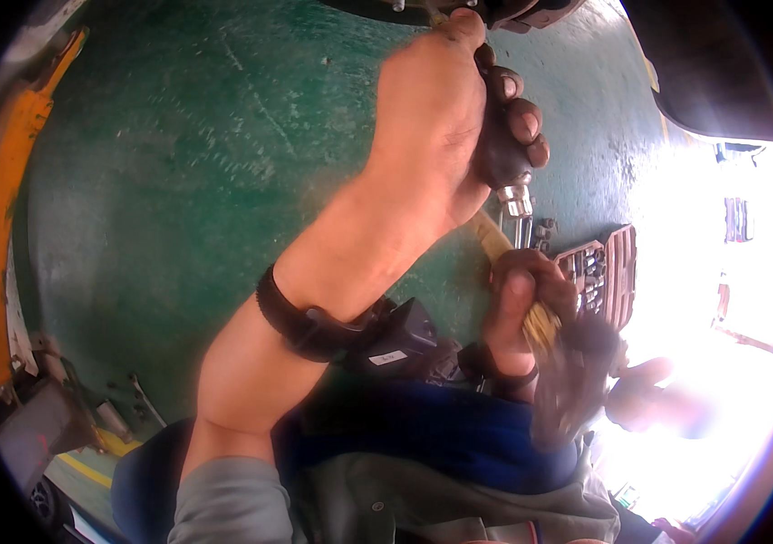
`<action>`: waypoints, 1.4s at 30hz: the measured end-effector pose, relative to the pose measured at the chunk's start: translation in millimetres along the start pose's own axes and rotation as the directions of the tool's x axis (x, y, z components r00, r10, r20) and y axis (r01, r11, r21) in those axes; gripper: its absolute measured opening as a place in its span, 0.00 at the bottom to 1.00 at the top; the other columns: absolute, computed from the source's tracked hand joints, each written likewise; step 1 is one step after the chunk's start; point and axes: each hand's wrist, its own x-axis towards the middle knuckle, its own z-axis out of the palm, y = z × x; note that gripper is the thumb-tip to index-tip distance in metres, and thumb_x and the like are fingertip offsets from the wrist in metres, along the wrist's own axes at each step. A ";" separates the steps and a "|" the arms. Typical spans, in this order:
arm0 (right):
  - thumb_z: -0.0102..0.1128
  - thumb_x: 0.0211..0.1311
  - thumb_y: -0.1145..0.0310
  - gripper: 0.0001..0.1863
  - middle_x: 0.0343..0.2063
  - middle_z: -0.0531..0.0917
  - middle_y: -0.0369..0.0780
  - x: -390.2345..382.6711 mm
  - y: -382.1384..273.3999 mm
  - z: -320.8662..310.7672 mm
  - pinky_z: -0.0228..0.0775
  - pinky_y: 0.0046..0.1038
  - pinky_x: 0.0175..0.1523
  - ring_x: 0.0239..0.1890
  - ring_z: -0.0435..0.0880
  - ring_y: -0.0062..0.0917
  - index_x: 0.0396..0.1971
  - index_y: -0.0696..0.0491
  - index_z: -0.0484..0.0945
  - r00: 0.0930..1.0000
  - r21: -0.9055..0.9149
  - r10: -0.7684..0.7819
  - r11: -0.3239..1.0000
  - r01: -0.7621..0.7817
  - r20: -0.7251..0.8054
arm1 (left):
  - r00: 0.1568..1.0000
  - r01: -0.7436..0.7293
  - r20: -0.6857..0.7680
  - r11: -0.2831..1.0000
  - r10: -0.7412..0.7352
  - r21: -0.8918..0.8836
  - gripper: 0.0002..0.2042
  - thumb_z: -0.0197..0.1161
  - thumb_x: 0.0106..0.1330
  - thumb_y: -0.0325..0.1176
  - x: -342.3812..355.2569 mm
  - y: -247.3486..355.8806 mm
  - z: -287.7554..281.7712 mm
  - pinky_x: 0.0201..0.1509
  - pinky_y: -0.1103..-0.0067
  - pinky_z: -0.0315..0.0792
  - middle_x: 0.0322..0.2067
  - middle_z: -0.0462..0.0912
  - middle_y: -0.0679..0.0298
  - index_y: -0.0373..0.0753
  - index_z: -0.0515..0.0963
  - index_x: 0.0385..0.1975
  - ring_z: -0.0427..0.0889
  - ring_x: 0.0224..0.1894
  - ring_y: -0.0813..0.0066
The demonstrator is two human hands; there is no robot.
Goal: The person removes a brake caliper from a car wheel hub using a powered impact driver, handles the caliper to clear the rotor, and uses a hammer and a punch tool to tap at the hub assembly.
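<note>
My left hand reaches up to the top of the view. Its fingers are wrapped round the black handle of a screwdriver, whose metal cap points down toward me. The screwdriver's far end is hidden by my hand, close to a dark round metal part with studs at the top edge. My right hand is closed round the wooden handle of a hammer. The hammer head is smeared by motion and lies below and right of the screwdriver's cap, apart from it. Black straps circle both wrists; a black box sits by the left one.
A socket set case lies open on the green floor at the right. Along the left rises an orange metal post. A wrench and other small parts lie at lower left. A dark panel overhangs the upper right.
</note>
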 end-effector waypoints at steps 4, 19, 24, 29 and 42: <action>0.64 0.60 0.75 0.11 0.28 0.79 0.42 10.5 12.0 4.5 0.72 0.25 0.34 0.28 0.80 0.30 0.41 0.59 0.76 0.955 -0.099 -0.297 0.950 0.297 0.008 | 0.997 0.082 0.024 0.981 -0.079 -0.177 0.13 0.50 0.76 0.42 -5.9 9.7 8.7 0.27 0.73 0.68 0.22 0.65 0.70 0.40 0.65 0.32 0.68 0.22 0.77; 0.64 0.52 0.77 0.07 0.21 0.78 0.43 4.1 -4.2 6.5 0.69 0.30 0.27 0.20 0.77 0.31 0.27 0.58 0.72 0.856 -0.073 -0.468 0.883 0.464 -0.220 | 0.973 0.115 -0.183 0.983 -0.141 -0.144 0.14 0.52 0.77 0.45 -8.3 7.9 19.8 0.26 0.72 0.69 0.23 0.65 0.69 0.41 0.65 0.34 0.68 0.21 0.76; 0.63 0.57 0.76 0.06 0.24 0.81 0.42 -3.1 -15.0 4.6 0.72 0.29 0.30 0.23 0.80 0.29 0.32 0.58 0.75 0.998 0.024 -0.014 1.000 0.015 -0.062 | 0.969 0.114 -0.201 0.984 -0.141 -0.139 0.14 0.52 0.77 0.44 -6.8 6.8 18.8 0.26 0.74 0.67 0.23 0.64 0.69 0.41 0.64 0.34 0.66 0.21 0.77; 0.57 0.70 0.62 0.10 0.44 0.82 0.37 -12.5 -23.0 12.7 0.75 0.26 0.39 0.36 0.83 0.27 0.42 0.51 0.81 0.990 -0.367 0.024 0.927 -0.074 -0.137 | 0.969 0.097 -0.218 0.991 -0.116 -0.095 0.14 0.52 0.77 0.44 -10.3 6.1 9.8 0.25 0.77 0.65 0.22 0.64 0.70 0.41 0.64 0.34 0.65 0.21 0.78; 0.58 0.67 0.64 0.13 0.34 0.85 0.45 -4.6 46.7 15.3 0.79 0.34 0.44 0.35 0.85 0.31 0.36 0.61 0.80 0.989 -0.308 -0.128 0.946 0.101 -0.068 | 0.925 0.221 -0.351 0.959 -0.149 0.176 0.12 0.60 0.73 0.39 -33.9 16.4 17.8 0.26 0.77 0.72 0.27 0.72 0.66 0.38 0.69 0.35 0.72 0.23 0.77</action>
